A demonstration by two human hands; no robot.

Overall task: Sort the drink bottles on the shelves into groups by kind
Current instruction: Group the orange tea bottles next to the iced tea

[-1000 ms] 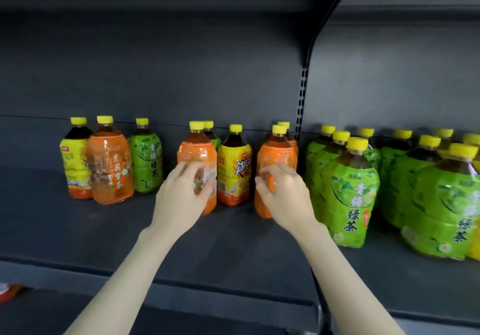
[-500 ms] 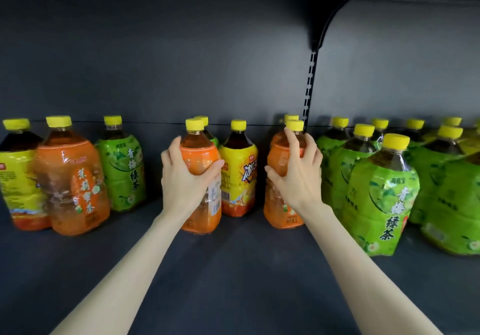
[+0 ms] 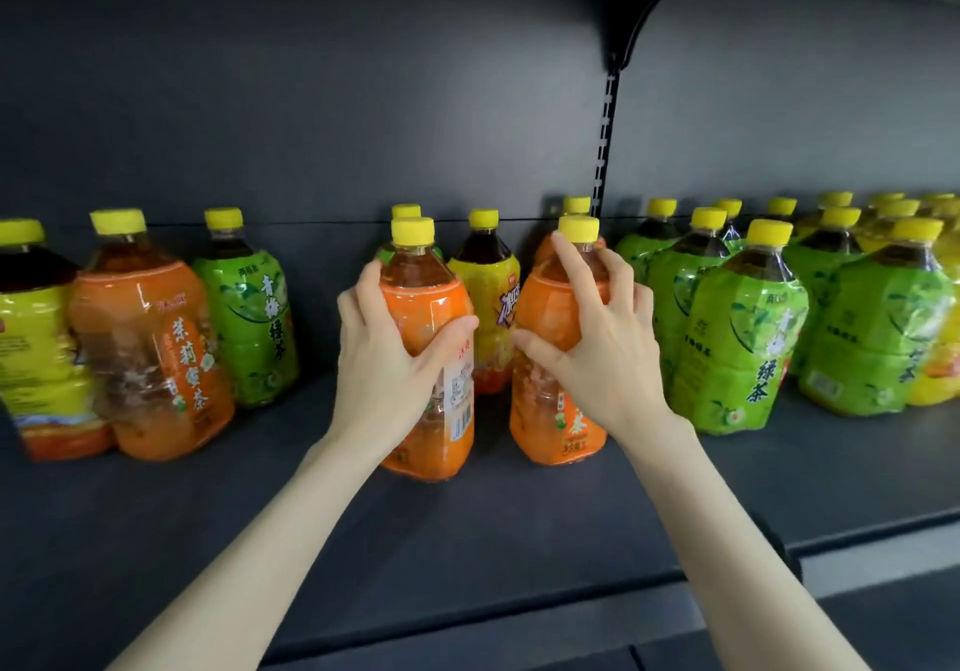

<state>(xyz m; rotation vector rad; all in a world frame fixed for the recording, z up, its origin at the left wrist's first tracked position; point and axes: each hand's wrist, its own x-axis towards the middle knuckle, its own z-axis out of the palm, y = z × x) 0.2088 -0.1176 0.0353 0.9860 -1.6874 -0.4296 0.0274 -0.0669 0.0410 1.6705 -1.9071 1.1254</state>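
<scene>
Bottles of tea with yellow caps, all upright on a dark shelf (image 3: pixel 467 530), places given from the middle yellow-label bottle (image 3: pixel 485 301). Just left of it and nearer the camera, an orange-label bottle (image 3: pixel 423 306), gripped by the left hand (image 3: pixel 387 358): fingers curled round the far side of the body, thumb laid across the front of the label. Just right of it, also nearer the camera, a second orange-label bottle (image 3: pixel 545 306), gripped by the right hand (image 3: pixel 597 353): fingers bent and spread over the shoulder, the index tip up against the cap, thumb pressed on the front. Bases of both held bottles low at the shelf, resting or just lifted impossible to tell. Behind and to the left, a mostly hidden green-label bottle (image 3: pixel 406 211); behind and to the right, another orange bottle (image 3: pixel 576 205), little more than its cap in sight. Well to the left, a close trio: green-label bottle at the back (image 3: pixel 254 322), blurred orange bottle (image 3: pixel 150 353) and a yellow-label bottle at the edge (image 3: pixel 36 348). To the right, past the slotted upright (image 3: pixel 605 150) on the back wall, a packed group of green-label bottles (image 3: pixel 737 348) several rows deep.
</scene>
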